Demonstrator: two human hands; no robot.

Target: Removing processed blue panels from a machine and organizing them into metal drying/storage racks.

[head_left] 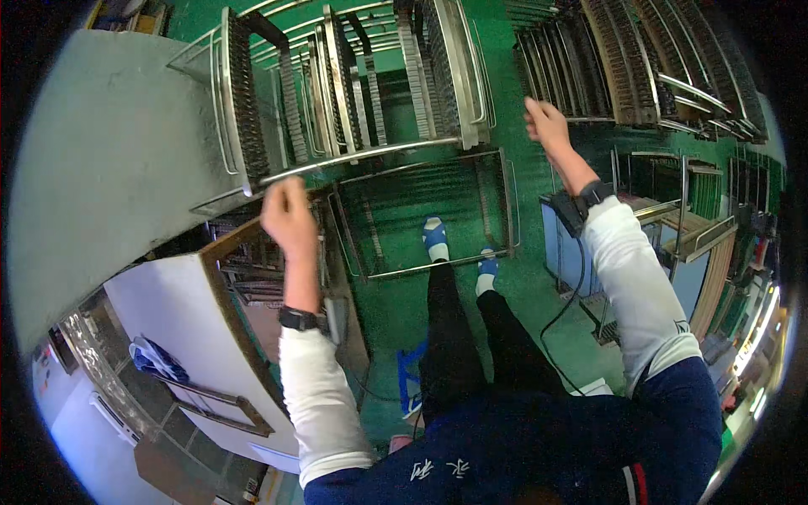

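Observation:
My left hand point(289, 217) is raised with its fingers curled, slightly blurred, just below the near rail of a metal magazine rack point(362, 155); whether it touches the rail I cannot tell. This rack has slotted, toothed side walls and stands on its frame ahead of me. My right hand point(549, 133) is up to the right, fingers closed and no object visible in them. Beyond it is a group of dark slotted racks point(627, 63). On the floor between my arms lies a low rectangular metal frame point(433, 271), with my feet at its near side.
A grey tabletop point(109, 135) fills the left. Beneath it stands a white panel with a brown edge point(181, 311). At right are wire-framed carts point(707, 240) with boards. A black cable point(562, 311) trails over the green floor point(539, 337); a blue stand point(408, 370) is beside my leg.

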